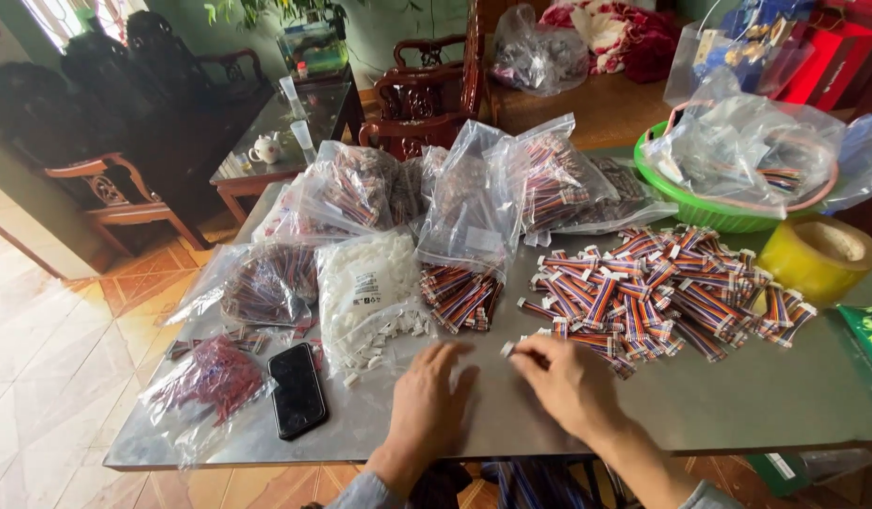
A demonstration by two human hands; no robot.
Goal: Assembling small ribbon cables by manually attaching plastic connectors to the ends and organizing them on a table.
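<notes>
Both forearms come in from the bottom edge, angled up and slightly toward each other. The left hand [429, 394] lies palm down, back of the hand up, fingers spread a little and pointing forward, thumb out to the right. The right hand [560, 375] sits just beside it, also back up, wrist bent leftward, with fingers curled and fingertips [517, 348] pinched together. The two hands are near but apart.

Clear plastic bags [464, 203] mid-table; dark-screened black phone [296, 388] front-left
</notes>
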